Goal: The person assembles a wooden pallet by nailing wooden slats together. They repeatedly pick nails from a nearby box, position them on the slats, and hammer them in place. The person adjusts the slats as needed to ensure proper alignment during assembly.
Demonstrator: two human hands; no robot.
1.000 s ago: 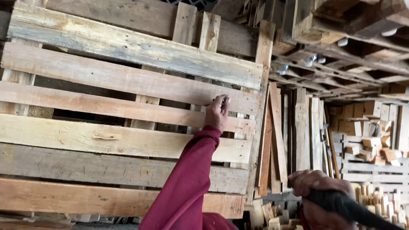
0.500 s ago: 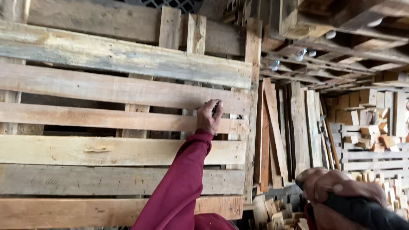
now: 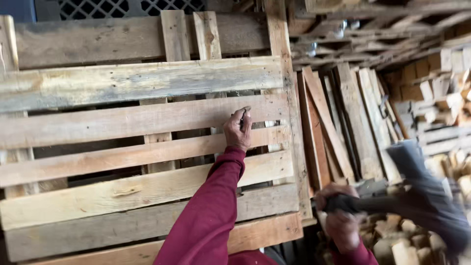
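A weathered wooden pallet [image 3: 122, 122] stands upright in front of me. My left hand [image 3: 237, 131], in a dark red sleeve, rests against one of its horizontal slats near the right end. It pinches a small dark nail [image 3: 243, 118] against the wood. My right hand [image 3: 338, 218] is low at the right, closed around the black handle of a hammer [image 3: 417, 186]. The hammer is blurred, and its head is raised toward the upper right.
More pallets stand behind the front one. Loose boards [image 3: 338, 127] lean upright just right of the pallet. Stacked planks and short wood offcuts [image 3: 441, 98] fill the right side. Small wood blocks [image 3: 402, 240] lie low at the right.
The hammer has swung up into view at the right, blurred. My left hand has stayed on the same slat. The view has shifted a little.
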